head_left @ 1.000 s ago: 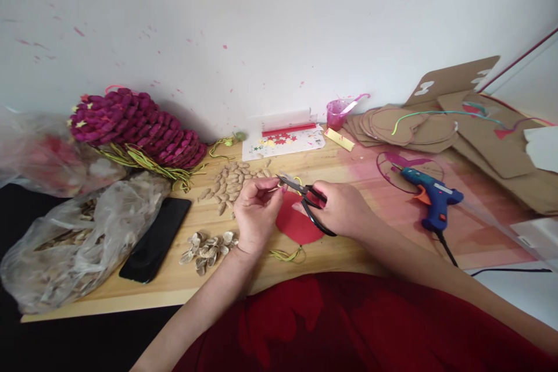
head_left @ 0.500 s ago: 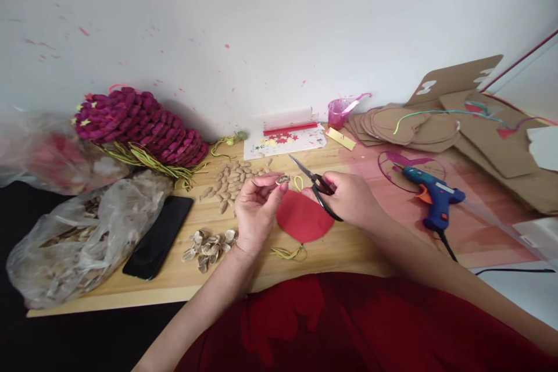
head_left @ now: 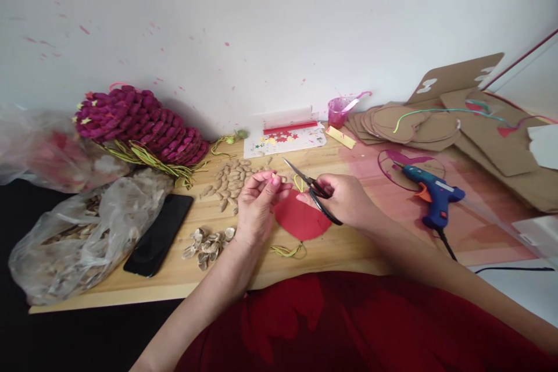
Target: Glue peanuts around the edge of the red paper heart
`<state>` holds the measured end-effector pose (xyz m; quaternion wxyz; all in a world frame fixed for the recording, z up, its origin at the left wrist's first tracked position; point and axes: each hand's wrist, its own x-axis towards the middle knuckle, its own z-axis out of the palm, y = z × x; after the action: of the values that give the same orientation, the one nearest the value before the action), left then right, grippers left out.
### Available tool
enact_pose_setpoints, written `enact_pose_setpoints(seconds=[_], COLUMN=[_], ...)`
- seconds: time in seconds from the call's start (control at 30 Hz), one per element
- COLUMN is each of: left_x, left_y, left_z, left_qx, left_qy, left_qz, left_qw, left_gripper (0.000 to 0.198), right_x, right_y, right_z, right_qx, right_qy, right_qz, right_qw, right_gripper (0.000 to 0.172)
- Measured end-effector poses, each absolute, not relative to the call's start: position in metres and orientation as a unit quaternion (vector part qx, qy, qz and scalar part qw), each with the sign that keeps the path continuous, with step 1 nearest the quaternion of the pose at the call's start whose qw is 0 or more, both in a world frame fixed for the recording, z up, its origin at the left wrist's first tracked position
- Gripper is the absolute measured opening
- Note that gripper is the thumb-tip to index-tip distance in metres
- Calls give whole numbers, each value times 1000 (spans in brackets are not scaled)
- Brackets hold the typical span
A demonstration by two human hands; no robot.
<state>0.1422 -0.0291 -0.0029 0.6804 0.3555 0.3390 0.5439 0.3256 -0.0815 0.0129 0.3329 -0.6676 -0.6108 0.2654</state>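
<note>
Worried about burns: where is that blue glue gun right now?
In the head view, the blue glue gun lies on the wooden table, right of the right hand holding scissors, near the cardboard cutouts.

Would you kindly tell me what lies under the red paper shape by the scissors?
The red paper shape lies on the wooden table. A yellow-green cord pokes out at its near edge; whether it runs underneath is hidden.
</note>
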Motion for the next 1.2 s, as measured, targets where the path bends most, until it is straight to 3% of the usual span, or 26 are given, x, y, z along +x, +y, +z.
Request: enact_pose_setpoints(seconds=[0.4, 0.53, 0.63, 0.73, 0.87, 1.07, 1.2], left_x=[137, 88, 27, -23, -44, -37, -41], left_y=[-31, -18, -3, 6, 12, 19, 16], left_z=[1, 21, 35, 34, 18, 6, 11], left_qx=[391, 574, 717, 765, 782, 788, 775], left_qy=[325, 376, 465, 512, 539, 527, 552], left_qz=[546, 547, 436, 337, 278, 282, 285], left_qw=[666, 480, 283, 197, 148, 148, 117], left_gripper=[38, 27, 23, 17, 16, 15, 14], right_x=[328, 329, 330, 329, 329, 333, 343], right_y=[-81, -82, -83, -83, -82, -79, -72], right_z=[14, 15, 15, 14, 13, 23, 27], right_qx=[-676, -683, -683, -682, -682, -722, -776], right_qy=[-617, -624, -638, -649, -659, -635, -600], right_qz=[244, 225, 206, 189, 174, 163, 114], right_qw=[320, 305, 291, 278, 266, 222, 154], right_gripper=[51, 52, 50, 51, 53, 55, 45])
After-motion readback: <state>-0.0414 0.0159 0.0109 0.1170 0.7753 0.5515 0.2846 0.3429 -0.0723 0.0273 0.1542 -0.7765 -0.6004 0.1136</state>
